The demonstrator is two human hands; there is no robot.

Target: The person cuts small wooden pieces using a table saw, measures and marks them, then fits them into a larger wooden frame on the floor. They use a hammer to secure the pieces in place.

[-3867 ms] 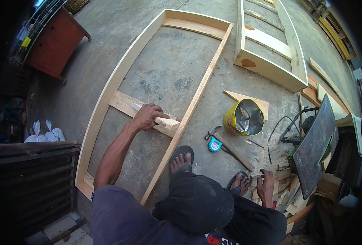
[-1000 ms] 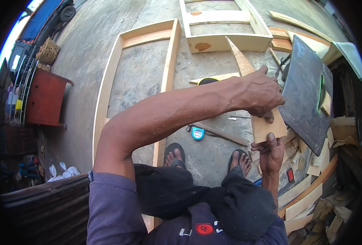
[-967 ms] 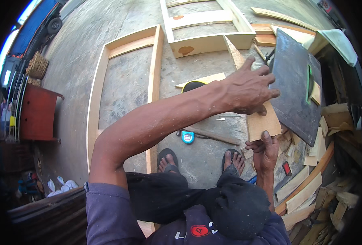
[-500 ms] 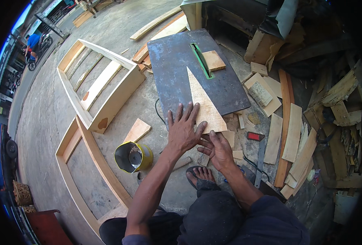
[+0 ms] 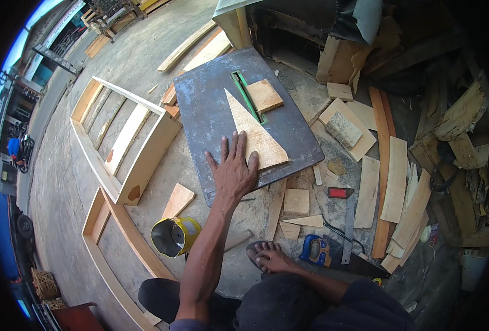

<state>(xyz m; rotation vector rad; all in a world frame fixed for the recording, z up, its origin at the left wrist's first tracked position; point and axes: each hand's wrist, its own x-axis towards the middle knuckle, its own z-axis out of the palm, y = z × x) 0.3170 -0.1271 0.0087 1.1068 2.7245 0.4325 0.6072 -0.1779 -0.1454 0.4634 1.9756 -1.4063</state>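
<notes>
My left hand lies with fingers spread on the left edge of a pale triangular wood piece. That piece rests on a dark, worn saw table, its narrow tip pointing away from me, beside a green-edged slot. A small rectangular wood block sits right of the slot. Down at my sandalled foot, my right hand reaches over the toes, fingers stretched out and nothing visible in them. Close to it on the ground is a handsaw with a blue handle.
A try square with a red handle lies beyond the handsaw. Wooden frames and a yellow tin stand on the left. Curved boards and scrap wood fill the right. Offcuts lie before the table.
My right hand has left the near edge of the triangular piece and dropped to my foot. My left hand stays on the piece, which now lies closer to the slot. The view has shifted.
</notes>
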